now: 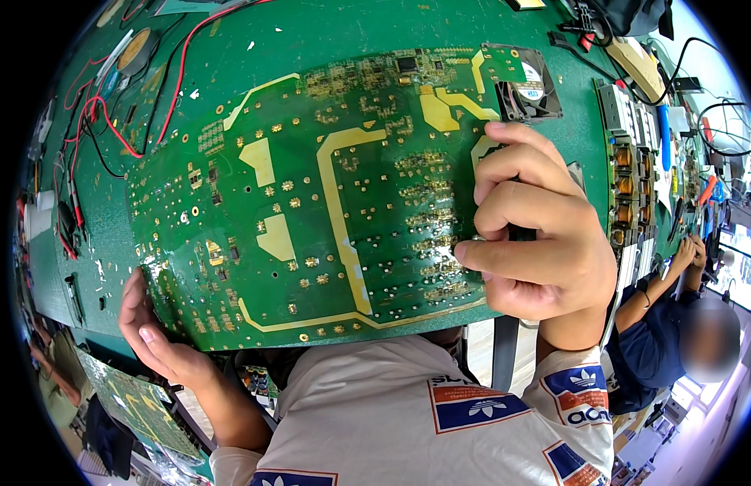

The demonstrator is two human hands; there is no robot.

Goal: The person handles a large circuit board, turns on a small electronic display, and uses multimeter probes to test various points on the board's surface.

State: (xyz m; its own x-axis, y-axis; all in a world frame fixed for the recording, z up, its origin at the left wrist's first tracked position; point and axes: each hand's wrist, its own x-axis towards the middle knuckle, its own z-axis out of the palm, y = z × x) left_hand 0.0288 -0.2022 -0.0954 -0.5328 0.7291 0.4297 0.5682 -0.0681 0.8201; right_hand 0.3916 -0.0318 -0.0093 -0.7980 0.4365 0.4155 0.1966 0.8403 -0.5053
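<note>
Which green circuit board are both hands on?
The large central board: left hand at its lower-left edge, right hand at its right side. Another board, at the picture's lower left, has neither hand on it.

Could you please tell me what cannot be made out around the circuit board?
Head view:
Underside of the circuit board: faces away from the camera.
Part of the board's right edge: covered by the right hand.
Some fingers of the left hand: hidden by the board or the hand itself.
What the co-worker's hands hold, if anything: too small.
</note>
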